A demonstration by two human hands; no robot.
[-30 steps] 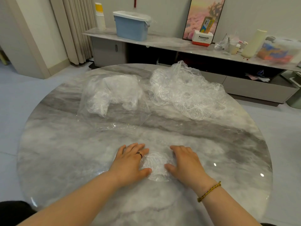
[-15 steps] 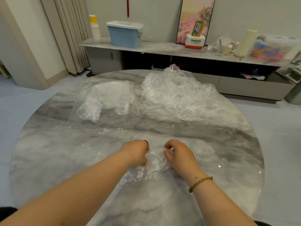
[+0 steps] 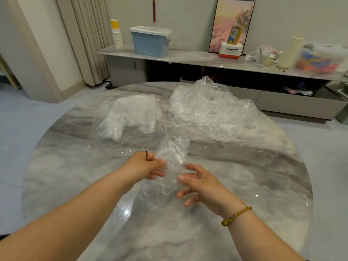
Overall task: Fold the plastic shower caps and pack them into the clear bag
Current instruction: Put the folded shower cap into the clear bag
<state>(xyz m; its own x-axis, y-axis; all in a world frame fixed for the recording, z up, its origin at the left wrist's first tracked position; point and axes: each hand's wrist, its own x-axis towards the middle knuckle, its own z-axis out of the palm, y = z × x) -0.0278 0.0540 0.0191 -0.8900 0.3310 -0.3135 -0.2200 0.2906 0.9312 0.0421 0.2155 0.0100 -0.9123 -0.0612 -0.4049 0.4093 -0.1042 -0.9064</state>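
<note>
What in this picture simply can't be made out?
- Number of caps inside the clear bag: head view, the crumpled film blends together.
- Number of caps in the loose pile: the layers overlap.
- Whether the right hand touches the shower cap that the left hand grips: the clear film barely shows.
- Contents of the shelf box: blurred, near the right edge.

Soft, even indoor daylight; wide-angle view, sharp at centre.
Small glare spots on glossy table (image 3: 244,232); faint shadows; straight lines bow at edges; shelf (image 3: 197,59) smeared far right.
</note>
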